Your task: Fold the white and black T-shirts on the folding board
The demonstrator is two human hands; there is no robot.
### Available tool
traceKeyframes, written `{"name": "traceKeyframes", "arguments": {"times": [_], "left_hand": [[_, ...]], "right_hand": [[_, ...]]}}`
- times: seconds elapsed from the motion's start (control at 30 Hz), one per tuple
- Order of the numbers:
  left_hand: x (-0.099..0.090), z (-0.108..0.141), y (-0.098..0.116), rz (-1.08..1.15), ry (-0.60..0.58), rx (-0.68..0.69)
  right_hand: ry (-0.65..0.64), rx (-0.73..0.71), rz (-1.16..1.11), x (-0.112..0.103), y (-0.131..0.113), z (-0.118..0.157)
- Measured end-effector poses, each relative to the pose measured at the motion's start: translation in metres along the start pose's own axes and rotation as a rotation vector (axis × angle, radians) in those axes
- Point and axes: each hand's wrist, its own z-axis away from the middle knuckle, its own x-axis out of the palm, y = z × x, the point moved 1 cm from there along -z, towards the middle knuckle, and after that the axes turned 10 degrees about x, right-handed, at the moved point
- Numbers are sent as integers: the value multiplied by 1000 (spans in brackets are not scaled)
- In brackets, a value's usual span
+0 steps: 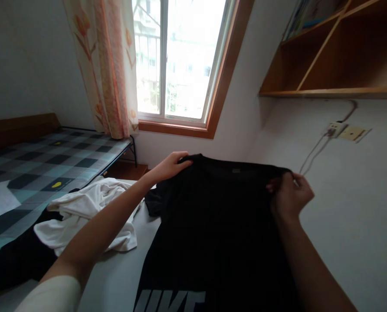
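A black T-shirt (219, 225) hangs stretched between my two hands, its neckline up and pale block letters near the bottom of the view. My left hand (175, 164) is closed on the shirt's left shoulder, beside the collar. At the other shoulder, my right hand (291, 193) grips the cloth with its fingers curled. A small light label shows inside the collar. White crumpled cloth (96, 208) lies to the left of the shirt, partly behind my left forearm, with black cloth (24, 255) beside and under it.
A bed with a checked mattress (92, 149) stands at the left, a white sheet of paper (0, 199) on it. A pale surface (115, 277) lies below the shirt. Behind are a curtain (110, 69) and window (193, 65); wooden shelves (330, 93) and wall sockets (352, 133) are at right.
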Motion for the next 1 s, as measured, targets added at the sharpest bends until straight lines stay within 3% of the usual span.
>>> {"name": "traceKeyframes", "arguments": {"times": [0.07, 0.13, 0.23, 0.3, 0.37, 0.43, 0.53, 0.63, 0.73, 0.83, 0.93, 1.0], "left_hand": [[-18, -17, 14, -53, 104, 30], [-23, -33, 10, -208, 194, 12], [-4, -45, -32, -438, 190, -171], [17, -40, -72, -458, 18, -343], [36, -24, -111, -322, -253, -508], [44, -2, -142, -126, -464, -661], [37, 31, -165, 35, -624, -743], [19, 50, -167, 214, -649, -682], [3, 56, -165, 306, -512, -584], [-7, 59, -173, -9, -421, -565], [-6, 67, -186, -366, -472, -616], [0, 73, -191, -451, -508, -642]], "right_hand": [[5, -113, -6, 17, -28, -18], [-74, -128, 68, 39, -32, -38], [-173, -53, 325, 69, 14, -59], [-306, 12, 663, 79, 66, -59], [-515, 93, 1066, 79, 121, -47], [-583, 148, 1159, 69, 163, -29], [-593, 142, 1213, 52, 198, -8], [-576, 81, 1257, 44, 211, -3], [-554, 73, 1261, 46, 216, -5], [-521, 102, 1242, 51, 218, -5], [-513, 118, 1231, 55, 218, -5], [-515, 148, 1211, 56, 218, -9]]}}
